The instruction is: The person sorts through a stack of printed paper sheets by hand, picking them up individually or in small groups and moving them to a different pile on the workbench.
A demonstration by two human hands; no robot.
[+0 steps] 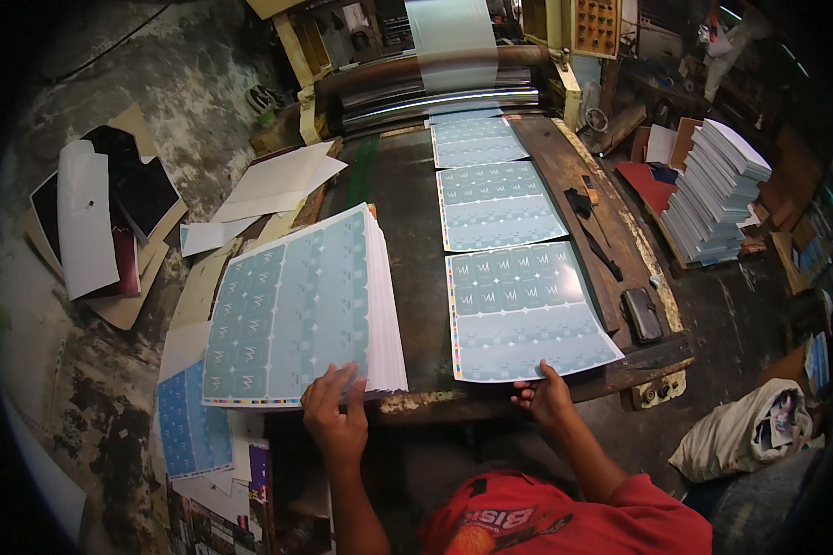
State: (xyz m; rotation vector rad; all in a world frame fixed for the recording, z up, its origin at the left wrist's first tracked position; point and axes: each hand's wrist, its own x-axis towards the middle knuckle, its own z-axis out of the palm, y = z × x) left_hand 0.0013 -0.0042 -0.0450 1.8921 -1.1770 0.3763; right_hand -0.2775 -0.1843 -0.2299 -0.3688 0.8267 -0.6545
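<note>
My left hand (337, 413) touches the near edge of a thick stack of blue-green printed sheets (292, 314), its fingers apart and laid against the stack's near right corner. With thumb on top and fingers below, my right hand (548, 396) holds the near edge of a glossy printed sheet (528, 310) on the dark machine table. Beyond that sheet lie a second printed sheet (502, 205) and a third sheet (477, 141), in a line leading to the rollers. The fingers under the sheet are partly hidden.
A roller machine (440, 100) with clear film (453, 42) stands at the far end. White sheets (278, 180) lie beyond the stack. A black box-shaped object (641, 314) and a cutter (590, 191) rest along the right edge. Stacked paper (717, 190) and a sack (745, 430) are farther right.
</note>
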